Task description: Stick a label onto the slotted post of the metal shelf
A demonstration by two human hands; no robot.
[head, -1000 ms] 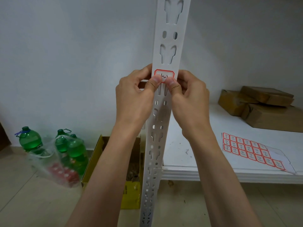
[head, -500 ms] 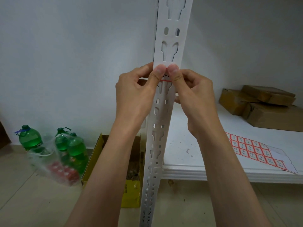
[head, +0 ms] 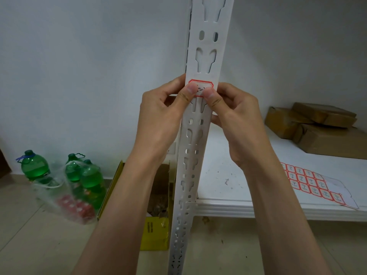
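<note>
We've got the label flat on the post w/ both thumbs pressing: left hand & right hand curled round post edges

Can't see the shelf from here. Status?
Both thumbs, left hand and right hand, pressing label onto post. Label flat, below a slot. Nothing in the way.

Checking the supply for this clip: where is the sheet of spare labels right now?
In the head view, the label sheet lies flat on the white shelf, lower right, past the right hand's forearm and in front of the brown parcels.
</note>
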